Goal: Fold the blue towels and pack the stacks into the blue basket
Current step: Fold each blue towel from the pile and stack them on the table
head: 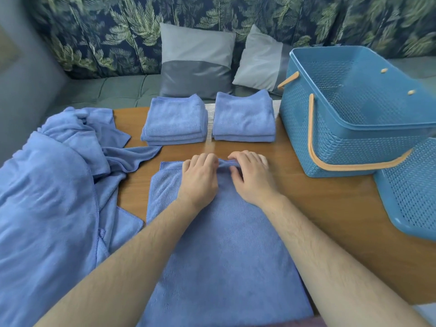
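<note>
Table (318, 208): wooden top, and every position below is being given against it.

Heap (47, 197): unfolded blue towels are lying crumpled over the table's left side and are hanging past its left edge.

Towel (212, 244): one blue towel is lying flat at the table's middle. It is running from the near edge toward the centre, and its far edge is bunching up slightly between the hands.

Basket (330, 142): the blue perforated basket is standing upright on the table's far right corner. Its orange handle (311, 128) is hanging down against the wall. Nothing is showing inside it.

Second basket (410, 197): a matching blue piece is sitting at the table's right edge, just nearer than the basket and touching it.

Left stack (175, 121) and right stack (244, 119): two piles of folded blue towels are sitting side by side at the table's far edge, with a narrow gap between them.

Cushions (195, 60): two grey cushions are leaning on the sofa beyond the table's far edge.

Left hand (200, 178): it is resting palm down at the table's centre. Its fingers are curling over the towel's far edge and gripping it.

Right hand (252, 178): it is lying just beside the left hand. Its thumb and fingers are pinching the same bunched edge.
</note>
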### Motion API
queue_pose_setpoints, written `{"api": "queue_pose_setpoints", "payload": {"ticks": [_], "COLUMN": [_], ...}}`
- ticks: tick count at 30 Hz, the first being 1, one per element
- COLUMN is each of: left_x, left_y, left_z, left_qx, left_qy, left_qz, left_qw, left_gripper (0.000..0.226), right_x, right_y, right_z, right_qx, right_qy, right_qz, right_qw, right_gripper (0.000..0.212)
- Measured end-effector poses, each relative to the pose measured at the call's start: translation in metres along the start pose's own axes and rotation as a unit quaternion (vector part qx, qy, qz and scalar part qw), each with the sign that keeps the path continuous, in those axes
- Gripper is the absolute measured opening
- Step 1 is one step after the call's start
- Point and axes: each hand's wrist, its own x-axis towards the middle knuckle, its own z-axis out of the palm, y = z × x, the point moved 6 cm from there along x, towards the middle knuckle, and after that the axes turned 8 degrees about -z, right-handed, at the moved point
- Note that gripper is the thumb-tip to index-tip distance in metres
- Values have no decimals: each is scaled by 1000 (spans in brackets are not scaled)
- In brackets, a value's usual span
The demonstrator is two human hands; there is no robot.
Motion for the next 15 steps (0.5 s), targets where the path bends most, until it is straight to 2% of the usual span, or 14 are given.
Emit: {"api": "queue_pose_setpoints", "payload": {"ticks": [2, 7, 10, 15], "left_x": [1, 1, 3, 3], "left_y": [-1, -4, -6, -10], "left_z": [1, 5, 7, 9], "left_qx": [-12, -10, 7, 34], "left_qy": [1, 1, 2, -3], "left_qz": [-3, -1, -3, -39], "left_qw": [1000, 1000, 1000, 999], "left_gripper": [11, 19, 17, 31], "right_x": [0, -1, -4, -13], "right_y": [1, 2, 24, 49], "right_z": [-2, -3, -12, -23], "right_qx": [-5, -42, -65, 10], "right_qy": [6, 8, -7, 5], "right_qz": [5, -6, -20, 13], "right_qw": [1000, 999, 998, 1000], "right_gripper": [25, 14, 17, 20]}}
